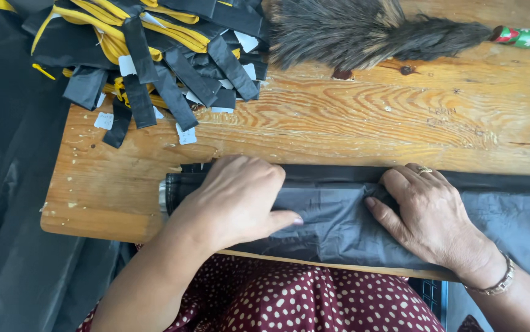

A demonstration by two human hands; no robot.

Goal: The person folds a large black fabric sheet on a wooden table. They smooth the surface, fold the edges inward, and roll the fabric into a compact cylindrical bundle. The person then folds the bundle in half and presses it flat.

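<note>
Two hands are flat on a rolled bundle of dark grey fabric at the near edge of the wooden table: left hand palm-down with fingers curled over the roll near its metal end, right hand spread open, pressing the cloth, gripping nothing. Further back there's a heap of black and yellow straps with white tags, and beside that a feather duster.

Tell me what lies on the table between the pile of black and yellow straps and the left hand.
Head view: between the pile of black and yellow fabric straps and the left hand, only bare wooden table and small white tags.
</note>
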